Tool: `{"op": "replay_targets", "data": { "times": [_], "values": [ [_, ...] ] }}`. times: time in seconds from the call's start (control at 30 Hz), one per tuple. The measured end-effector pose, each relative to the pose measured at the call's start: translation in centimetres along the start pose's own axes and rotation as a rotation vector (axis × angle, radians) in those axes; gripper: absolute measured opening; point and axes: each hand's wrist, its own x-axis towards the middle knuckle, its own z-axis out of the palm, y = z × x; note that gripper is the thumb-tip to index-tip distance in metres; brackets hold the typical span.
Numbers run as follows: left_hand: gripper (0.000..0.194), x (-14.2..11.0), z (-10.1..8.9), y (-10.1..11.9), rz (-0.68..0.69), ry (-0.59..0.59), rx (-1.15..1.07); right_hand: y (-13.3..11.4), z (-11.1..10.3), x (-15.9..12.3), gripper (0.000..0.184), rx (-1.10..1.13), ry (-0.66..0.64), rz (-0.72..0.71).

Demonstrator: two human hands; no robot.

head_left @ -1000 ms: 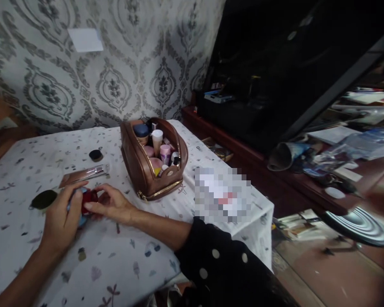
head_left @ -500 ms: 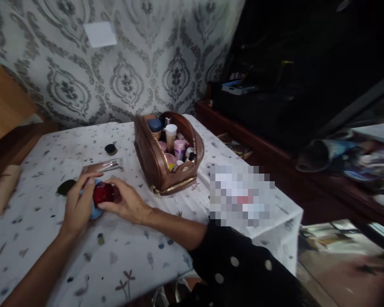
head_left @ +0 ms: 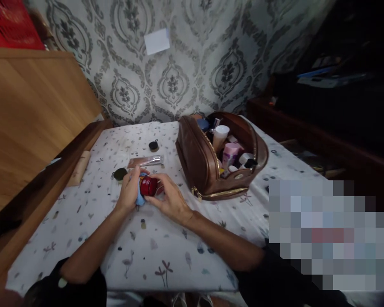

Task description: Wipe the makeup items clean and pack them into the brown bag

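Gripping a small red jar (head_left: 148, 186) from both sides, the left hand (head_left: 128, 192) is pressing a blue cloth (head_left: 140, 198) against it while the right hand (head_left: 173, 200) is steadying its other side. It is sitting between the fingertips, left of the frame's centre. Its glossy, stiff body is probably feeling light but slippery, possibly breakable; its rounded sides are offering the surest hold.

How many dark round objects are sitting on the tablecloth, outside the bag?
2: a small black one beyond the shiny tube, and a dark greenish one just left of the left hand. The brown bag could hide more.
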Motion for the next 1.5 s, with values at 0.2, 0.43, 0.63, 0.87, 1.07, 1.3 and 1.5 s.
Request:
{"op": "replay_targets", "data": {
  "times": [0.2,0.43,0.63,0.87,1.07,1.3,1.5],
  "values": [
    [0.063,-0.3,-0.7,0.7,-0.020,-0.016,0.049,-0.4,0.1,0.4,0.046,0.326,-0.104,0.179],
    [0.061,0.0,-1.0,0.3,-0.026,-0.030,0.031,-1.0,-0.5,0.6,0.046,-0.009,-0.081,0.083],
    [0.059,0.1,-0.9,0.2,-0.053,0.016,-0.009,-1.2,0.1,-0.1,0.050,-0.180,-0.172,0.052],
    [0.048,-0.6,0.0,0.1,-0.030,-0.053,-0.080,0.1,0.3,0.4,0.057,0.132,0.025,0.177],
    [0.045,-0.8,1.0,0.0,-0.121,-0.169,-0.274,0.8,0.0,0.2,0.075,0.069,0.000,0.184],
    [0.049,-0.8,0.9,0.4,-0.070,-0.036,-0.188,-0.8,-0.1,0.3,0.067,-0.037,-0.039,0.053],
    [0.052,-0.9,0.4,0.8,-0.131,-0.144,-0.276,-1.5,-0.5,0.5,0.057,-0.014,-0.061,-0.036]
  ]
}}
